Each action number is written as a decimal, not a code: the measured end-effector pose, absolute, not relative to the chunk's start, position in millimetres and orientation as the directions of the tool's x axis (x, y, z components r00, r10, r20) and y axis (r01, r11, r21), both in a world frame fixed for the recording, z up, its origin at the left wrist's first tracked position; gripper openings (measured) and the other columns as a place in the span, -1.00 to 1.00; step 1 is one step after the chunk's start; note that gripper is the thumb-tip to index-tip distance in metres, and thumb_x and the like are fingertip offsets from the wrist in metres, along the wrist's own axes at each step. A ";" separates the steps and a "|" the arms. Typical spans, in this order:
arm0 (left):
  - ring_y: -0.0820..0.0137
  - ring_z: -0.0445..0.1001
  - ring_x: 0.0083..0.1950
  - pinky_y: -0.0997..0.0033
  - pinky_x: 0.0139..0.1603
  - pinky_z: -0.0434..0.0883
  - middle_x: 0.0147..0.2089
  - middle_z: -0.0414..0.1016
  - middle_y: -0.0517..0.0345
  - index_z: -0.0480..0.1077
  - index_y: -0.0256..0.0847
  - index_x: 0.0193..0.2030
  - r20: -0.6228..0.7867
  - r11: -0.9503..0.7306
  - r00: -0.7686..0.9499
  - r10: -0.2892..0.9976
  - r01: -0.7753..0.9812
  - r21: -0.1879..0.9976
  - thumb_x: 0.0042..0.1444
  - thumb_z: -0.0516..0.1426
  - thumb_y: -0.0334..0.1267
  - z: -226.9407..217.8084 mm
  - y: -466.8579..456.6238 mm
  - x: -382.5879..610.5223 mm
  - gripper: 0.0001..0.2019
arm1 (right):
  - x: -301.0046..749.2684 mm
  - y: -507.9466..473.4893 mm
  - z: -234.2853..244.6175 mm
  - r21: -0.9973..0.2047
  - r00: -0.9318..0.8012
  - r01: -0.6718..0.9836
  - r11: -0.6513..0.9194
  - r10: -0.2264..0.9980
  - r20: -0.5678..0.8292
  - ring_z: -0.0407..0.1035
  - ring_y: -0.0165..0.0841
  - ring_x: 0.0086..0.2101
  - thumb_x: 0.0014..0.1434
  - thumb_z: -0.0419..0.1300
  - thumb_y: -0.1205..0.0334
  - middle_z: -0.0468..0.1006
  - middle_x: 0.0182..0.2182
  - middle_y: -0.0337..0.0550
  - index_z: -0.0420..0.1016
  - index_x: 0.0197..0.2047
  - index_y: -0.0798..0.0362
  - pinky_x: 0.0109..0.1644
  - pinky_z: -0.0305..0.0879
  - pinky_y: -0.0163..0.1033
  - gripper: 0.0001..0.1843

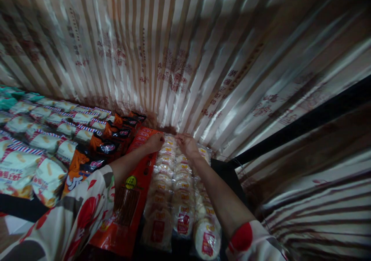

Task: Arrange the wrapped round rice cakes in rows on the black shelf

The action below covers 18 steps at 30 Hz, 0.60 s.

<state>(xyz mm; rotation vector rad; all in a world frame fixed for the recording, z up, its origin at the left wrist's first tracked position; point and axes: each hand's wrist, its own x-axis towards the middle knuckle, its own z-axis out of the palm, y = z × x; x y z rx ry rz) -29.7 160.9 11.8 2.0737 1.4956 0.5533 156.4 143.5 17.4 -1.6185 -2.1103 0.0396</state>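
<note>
Both hands reach to the far end of the rows of round, clear-wrapped cakes, which overlap one another and carry red and yellow labels. My left hand is closed above the left row, beside the top of a long red snack packet. Just to its right, my right hand has its fingers pinched together over the far end of the middle row. Whatever sits between the fingers of either hand is too dark and small to make out. My right forearm covers part of the right row.
Several white snack bags with striped tops fill the left side, next to orange-and-black bags. Teal bags lie at the far left. Behind hangs a pleated, printed curtain. A dark bar slants across the right.
</note>
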 end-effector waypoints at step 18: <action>0.46 0.43 -0.28 0.56 -0.26 0.32 -0.30 0.51 0.13 0.43 -0.29 -0.25 0.051 -0.202 0.221 0.974 0.743 0.638 0.03 0.04 -0.44 10.8 159.2 -28.1 -0.83 | 150.2 124.2 35.7 -0.221 -0.189 0.948 0.230 0.963 0.193 0.36 -0.40 -0.30 0.08 0.14 0.37 0.54 -0.36 -0.19 0.51 -0.36 0.03 -0.15 0.21 -0.35 -0.88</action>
